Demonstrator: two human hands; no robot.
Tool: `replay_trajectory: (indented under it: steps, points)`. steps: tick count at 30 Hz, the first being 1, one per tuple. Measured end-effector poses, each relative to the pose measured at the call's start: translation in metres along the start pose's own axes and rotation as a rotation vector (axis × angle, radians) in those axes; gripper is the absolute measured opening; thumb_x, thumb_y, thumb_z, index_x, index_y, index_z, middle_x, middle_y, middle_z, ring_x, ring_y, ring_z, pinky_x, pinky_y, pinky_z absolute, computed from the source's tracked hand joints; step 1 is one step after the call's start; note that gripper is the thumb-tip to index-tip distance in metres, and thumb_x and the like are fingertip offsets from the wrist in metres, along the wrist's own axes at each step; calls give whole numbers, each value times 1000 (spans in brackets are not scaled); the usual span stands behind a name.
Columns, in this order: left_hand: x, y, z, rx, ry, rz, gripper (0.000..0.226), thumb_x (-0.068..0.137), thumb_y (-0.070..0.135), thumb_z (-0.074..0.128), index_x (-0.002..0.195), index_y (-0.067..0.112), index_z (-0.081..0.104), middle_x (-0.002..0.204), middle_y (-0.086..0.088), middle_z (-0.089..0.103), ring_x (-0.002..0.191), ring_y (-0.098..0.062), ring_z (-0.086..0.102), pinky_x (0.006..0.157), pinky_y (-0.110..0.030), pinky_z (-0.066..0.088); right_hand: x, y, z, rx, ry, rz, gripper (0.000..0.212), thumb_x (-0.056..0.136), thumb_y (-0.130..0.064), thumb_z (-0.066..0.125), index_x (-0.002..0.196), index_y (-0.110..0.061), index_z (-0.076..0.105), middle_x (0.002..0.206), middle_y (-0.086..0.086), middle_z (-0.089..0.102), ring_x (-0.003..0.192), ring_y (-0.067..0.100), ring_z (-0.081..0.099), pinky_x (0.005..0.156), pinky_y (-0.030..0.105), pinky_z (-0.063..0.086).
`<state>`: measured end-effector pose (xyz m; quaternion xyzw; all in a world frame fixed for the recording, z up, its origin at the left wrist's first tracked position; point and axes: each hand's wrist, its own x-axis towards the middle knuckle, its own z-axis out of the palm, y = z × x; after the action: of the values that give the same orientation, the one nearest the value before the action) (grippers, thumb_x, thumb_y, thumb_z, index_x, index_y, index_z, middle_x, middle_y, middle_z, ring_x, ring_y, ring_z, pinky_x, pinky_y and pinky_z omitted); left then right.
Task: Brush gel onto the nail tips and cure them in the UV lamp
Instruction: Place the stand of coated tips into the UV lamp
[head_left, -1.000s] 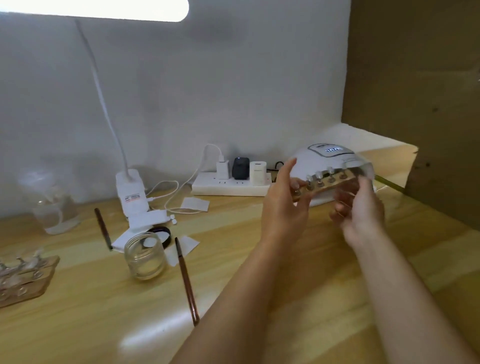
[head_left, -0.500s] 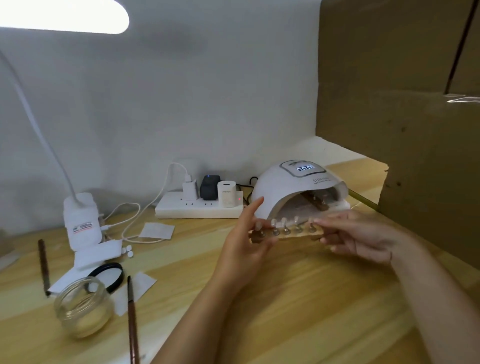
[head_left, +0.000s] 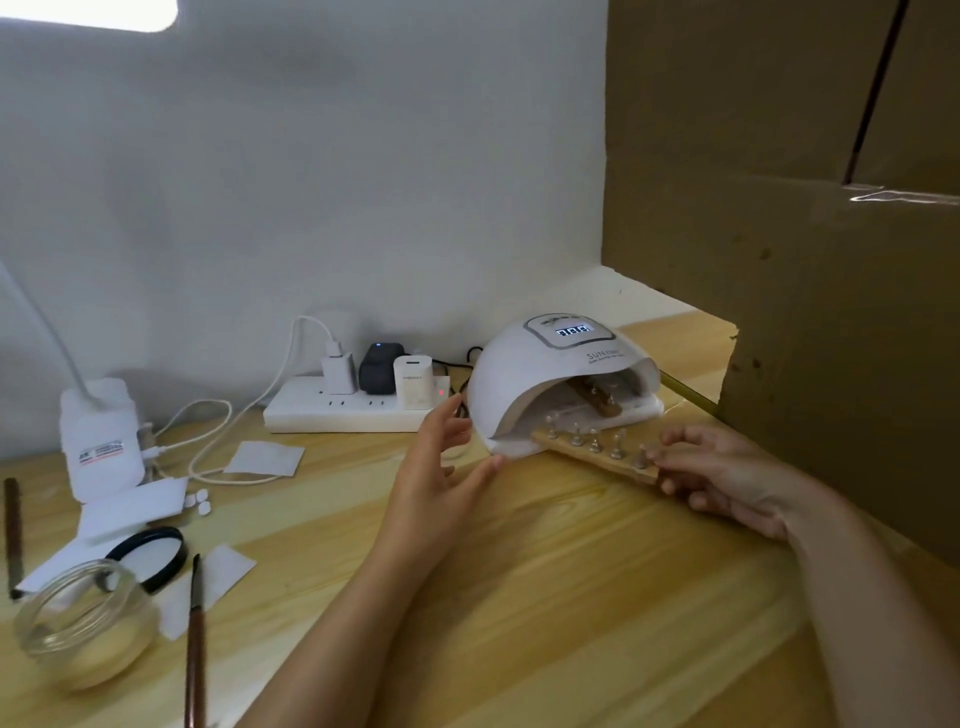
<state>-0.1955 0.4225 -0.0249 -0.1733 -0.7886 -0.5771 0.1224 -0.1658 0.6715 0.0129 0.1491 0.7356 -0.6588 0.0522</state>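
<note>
**Holder now down at lamp mouth**

Lowered since half a second ago: wooden nail-tip holder (head_left: 597, 456), far end now inside the UV lamp (head_left: 561, 374) opening, near end pinched by right hand (head_left: 727, 480). Left hand (head_left: 441, 467) off the holder, fingers relaxed, resting against lamp's left rim. Second holder (head_left: 597, 397) deeper inside. Farther left: power strip (head_left: 337, 410), glass jar (head_left: 83, 629), brush (head_left: 195, 639) on wooden table (head_left: 571, 597).

Smooth white plastic UV lamp (head_left: 550, 364), glossy pale wood table (head_left: 545, 597), clear glass jar (head_left: 83, 623) at eight o'clock, matt brown cardboard (head_left: 805, 260).
</note>
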Motion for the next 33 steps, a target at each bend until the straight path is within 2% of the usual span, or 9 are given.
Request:
replay_trajectory:
  steps: [5,9,11,14,18,24,28,30,33]
  points:
    - [1,-1,2,-32,-3,-22,60,79,19,67,130,30,37,106,12,54,99,9,49,73,-2,42,6,1,2,149,57,-17,19,84,-3,61,81,-15,46,60,4,66,45,5,62,33,13,42]
    - [0,0,4,-97,8,-44,54,81,16,67,125,29,40,103,11,55,100,8,50,69,0,40,15,4,10,112,110,-77,24,87,-6,60,78,-16,41,79,11,65,53,7,66,42,15,47]
    - [0,2,5,-106,5,-43,51,81,15,66,123,30,40,102,12,55,99,8,50,68,1,40,20,5,15,113,136,-92,26,88,-6,59,75,-15,39,79,11,64,53,8,66,45,16,50]
    - [1,2,6,-100,14,-50,48,82,17,65,122,30,41,100,13,56,95,10,51,66,1,38,28,2,25,98,172,-113,33,89,-6,59,69,-15,35,72,7,65,49,9,66,41,15,48]
    - [3,-1,7,-112,45,-71,47,83,15,64,124,25,44,98,9,57,92,7,53,65,1,38,41,-3,38,37,261,-140,28,89,-3,57,71,-13,37,68,8,62,41,8,62,36,14,44]
    - [3,-1,7,-90,31,-53,42,84,18,63,117,33,42,96,15,57,83,19,52,65,0,38,57,-2,57,-143,445,-224,29,88,-4,54,68,-14,35,58,6,58,29,4,52,30,13,38]
    - [3,-2,7,-90,31,-62,41,84,17,63,117,32,42,95,14,58,83,19,52,66,0,38,65,0,66,-46,522,-221,34,89,-3,53,66,-15,32,57,4,54,29,0,51,32,11,38]
    - [3,-2,7,-96,28,-61,41,85,16,62,117,33,42,95,13,58,82,18,52,66,0,39,67,-1,70,-15,553,-223,35,90,-4,54,66,-15,32,59,5,55,31,1,53,34,10,39]
    - [4,-1,7,-101,31,-61,41,85,15,62,113,36,42,93,14,58,80,19,53,65,0,39,68,-4,76,5,574,-237,35,89,-5,57,66,-14,33,67,9,58,49,15,64,34,9,39]
